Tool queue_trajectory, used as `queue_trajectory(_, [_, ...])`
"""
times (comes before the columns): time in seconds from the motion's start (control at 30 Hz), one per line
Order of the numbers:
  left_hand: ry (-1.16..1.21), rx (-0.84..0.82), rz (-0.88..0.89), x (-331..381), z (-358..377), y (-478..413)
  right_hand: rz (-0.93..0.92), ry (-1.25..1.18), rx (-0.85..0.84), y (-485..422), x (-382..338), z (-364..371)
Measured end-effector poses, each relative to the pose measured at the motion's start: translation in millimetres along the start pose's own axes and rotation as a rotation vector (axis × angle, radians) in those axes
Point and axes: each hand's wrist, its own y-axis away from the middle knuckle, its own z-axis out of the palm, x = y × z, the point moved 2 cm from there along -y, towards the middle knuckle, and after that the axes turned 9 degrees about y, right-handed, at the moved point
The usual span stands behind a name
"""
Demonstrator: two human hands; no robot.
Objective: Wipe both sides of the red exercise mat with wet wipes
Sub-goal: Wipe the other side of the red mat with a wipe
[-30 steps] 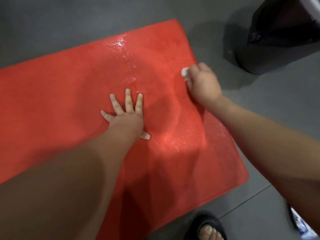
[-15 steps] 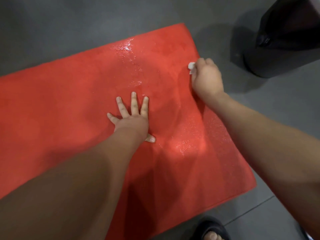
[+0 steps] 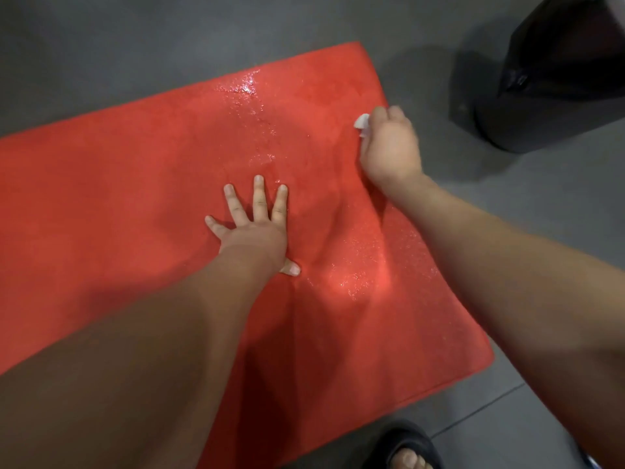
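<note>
In the head view, the red exercise mat (image 3: pixel 135 198) is seen lying flat on a grey floor (image 3: pixel 101 45), with its right end in the frame and its left part cut off by the picture's edge. A band of wet sheen is seen across the mat's right portion, from the far edge down toward the near right corner.

The left hand (image 3: pixel 253 231) is laid palm-down on the mat near its middle, fingers straight and spread, the thumb tip showing under the wrist; nothing is held in it. Much of the near part of the mat is hidden by the left forearm, which crosses the lower left of the frame.

The right hand (image 3: pixel 390 147) is placed at the mat's right edge, toward the far corner, with its fingers curled round a white wet wipe (image 3: pixel 362 123). Only a small crumpled piece of the wipe is seen, at the thumb side; the rest is covered by the hand. The mat's right edge below the hand is partly covered by the right forearm.

A large black object (image 3: pixel 558 79) is seen standing on the floor just past the mat's far right corner; its kind cannot be told. At the bottom edge, a foot in a black sandal (image 3: pixel 411 448) is seen on the floor just beside the mat's near edge.
</note>
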Motion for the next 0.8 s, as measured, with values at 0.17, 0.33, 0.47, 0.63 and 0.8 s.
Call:
queue_trajectory(0.17, [-0.009, 0.019, 0.017, -2, 1, -1, -0.54, -0.191, -0.135, 40, -53, 9])
queue_trajectory(0.33, [-0.008, 0.014, 0.004, -1, 1, -2, -0.139, -0.049, -0.006, -8, 5, -1])
queue_trajectory(0.47, [-0.004, 0.009, 0.0, -1, 1, -2, 0.035, -0.018, -0.01, -15, 24, 3])
queue_trajectory(0.63, [-0.002, 0.001, 0.01, -3, 1, -1, -0.017, -0.045, 0.039, 11, 32, 2])
queue_trajectory(0.8, [0.01, 0.011, 0.017, 0, 0, 0, -0.052, -0.055, 0.02, 42, 41, -9])
